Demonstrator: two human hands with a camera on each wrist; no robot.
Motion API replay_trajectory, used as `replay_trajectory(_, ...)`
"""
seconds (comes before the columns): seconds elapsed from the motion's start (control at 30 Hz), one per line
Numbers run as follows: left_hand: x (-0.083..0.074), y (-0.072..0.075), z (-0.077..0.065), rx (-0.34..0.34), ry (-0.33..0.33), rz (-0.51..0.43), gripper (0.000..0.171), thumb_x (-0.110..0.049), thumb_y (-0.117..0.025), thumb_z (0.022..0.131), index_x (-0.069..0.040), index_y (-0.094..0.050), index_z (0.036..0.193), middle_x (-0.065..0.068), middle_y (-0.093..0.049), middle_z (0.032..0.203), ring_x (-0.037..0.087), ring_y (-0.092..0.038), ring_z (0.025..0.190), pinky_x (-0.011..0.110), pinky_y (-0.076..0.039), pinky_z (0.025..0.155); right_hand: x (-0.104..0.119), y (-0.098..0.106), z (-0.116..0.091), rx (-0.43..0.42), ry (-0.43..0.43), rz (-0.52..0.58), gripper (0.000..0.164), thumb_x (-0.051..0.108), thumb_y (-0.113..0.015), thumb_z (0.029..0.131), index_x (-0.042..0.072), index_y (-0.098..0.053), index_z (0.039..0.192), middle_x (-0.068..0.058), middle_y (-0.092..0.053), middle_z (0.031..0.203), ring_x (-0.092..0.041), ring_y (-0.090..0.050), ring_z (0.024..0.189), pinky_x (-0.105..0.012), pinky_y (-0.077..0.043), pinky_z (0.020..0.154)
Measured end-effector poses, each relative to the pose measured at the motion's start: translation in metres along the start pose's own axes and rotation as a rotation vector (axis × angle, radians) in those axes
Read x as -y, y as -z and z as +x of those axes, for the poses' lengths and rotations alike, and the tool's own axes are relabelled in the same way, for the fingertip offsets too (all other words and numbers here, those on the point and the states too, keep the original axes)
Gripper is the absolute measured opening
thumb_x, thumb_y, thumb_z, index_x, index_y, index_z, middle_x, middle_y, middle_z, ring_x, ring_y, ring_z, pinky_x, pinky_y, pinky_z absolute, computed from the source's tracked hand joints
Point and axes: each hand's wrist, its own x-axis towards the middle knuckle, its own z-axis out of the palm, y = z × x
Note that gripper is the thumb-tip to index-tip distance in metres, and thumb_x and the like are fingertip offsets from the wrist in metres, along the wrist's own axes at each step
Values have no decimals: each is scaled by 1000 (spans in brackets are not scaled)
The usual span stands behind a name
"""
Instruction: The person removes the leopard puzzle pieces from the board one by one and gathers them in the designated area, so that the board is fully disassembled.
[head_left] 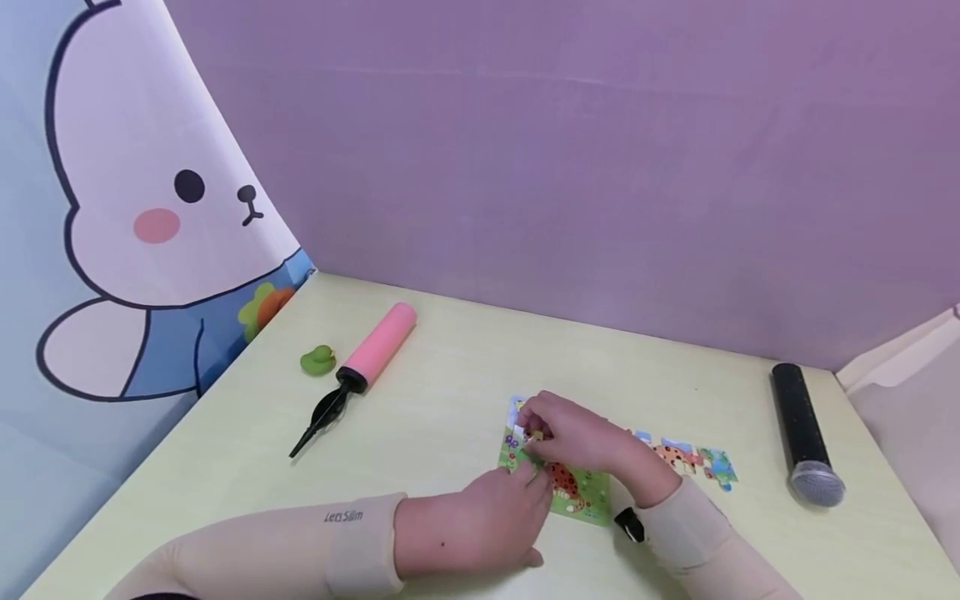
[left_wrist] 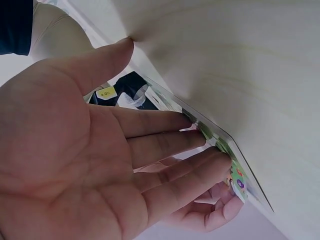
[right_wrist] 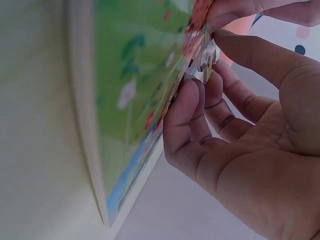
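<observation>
A green picture puzzle board (head_left: 596, 500) with a spotted animal and flowers lies flat on the table under both hands. My right hand (head_left: 581, 429) is over its upper part and pinches a small puzzle piece (right_wrist: 208, 59), tilted up against the board's surface. Along the near left part of the board, my left hand (head_left: 491, 521) rests with fairly straight fingers; in the left wrist view its fingertips touch the board and the thumb stands apart. To the right lie loose puzzle pieces (head_left: 675, 458), partly covered by the right forearm.
A pink hand pump (head_left: 382, 342) with a black nozzle lies to the left, a green toy duck (head_left: 318, 360) beside it. At the right is a black microphone (head_left: 802, 425). A purple wall (head_left: 562, 183) closes off the table's back edge.
</observation>
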Motion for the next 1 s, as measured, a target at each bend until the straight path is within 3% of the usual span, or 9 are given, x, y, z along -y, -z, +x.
replay_trajectory(0.23,2,0,-1,-2,-11,-16,88,-84,-34,99,-25,-46,162,-8,-45,169,10,-49,147,19,-58,101,-2,1,-2,7,7,9,19,8,-65,103,7,-64,122,-5,-59,109,-14,-55,93,-24,-52,81)
replay_trajectory(0.67,7,2,-4,-15,-30,-53,90,-83,-38,99,-22,-45,164,-4,-45,170,13,-49,149,21,-58,105,-6,3,-5,-3,37,45,18,10,-66,104,10,-64,121,-2,-60,105,-13,-56,90,-23,-54,78)
replay_trajectory(1.0,9,5,-1,7,-32,-41,89,-83,-39,99,-22,-44,164,-5,-44,170,12,-48,150,20,-58,105,-7,6,-7,28,11,125,17,13,-61,108,14,-63,124,0,-73,106,-11,-66,94,-24,-58,81)
